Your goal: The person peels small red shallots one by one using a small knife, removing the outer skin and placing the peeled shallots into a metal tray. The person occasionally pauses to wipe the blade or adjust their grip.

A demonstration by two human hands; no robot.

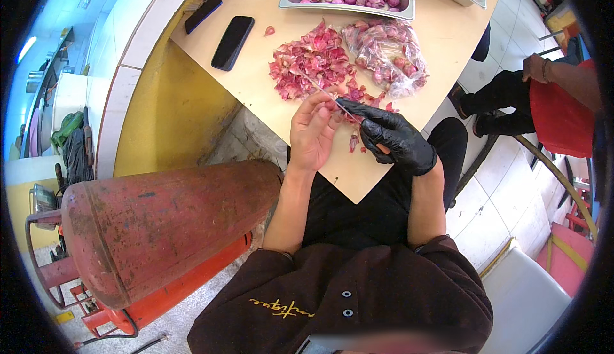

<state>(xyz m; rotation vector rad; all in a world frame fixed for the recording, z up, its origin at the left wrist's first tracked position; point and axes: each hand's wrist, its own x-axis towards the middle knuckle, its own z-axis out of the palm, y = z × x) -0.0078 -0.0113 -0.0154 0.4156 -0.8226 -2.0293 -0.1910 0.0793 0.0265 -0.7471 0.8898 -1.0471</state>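
Note:
My bare left hand (312, 135) is raised over the near corner of the table, its fingertips curled around a small reddish shallot that they largely hide. My right hand (398, 135), in a black glove, grips a knife (331, 97). The thin blade slants up and left, passing close by my left fingertips. Beyond the hands lies a heap of red shallot skins (312, 64), with more scraps scattered under the knife. To its right, a clear plastic bag (388, 56) contains unpeeled shallots. One loose shallot (269, 30) lies left of the heap.
A steel pan (407, 11) of peeled purple shallots stands at the back, beside another pan (472, 4) of pale cloves. Two phones (232, 42) (203, 13) lie on the left. Rusty gas cylinder (172, 229) stands left of my legs. Another person (561, 109) is at the right.

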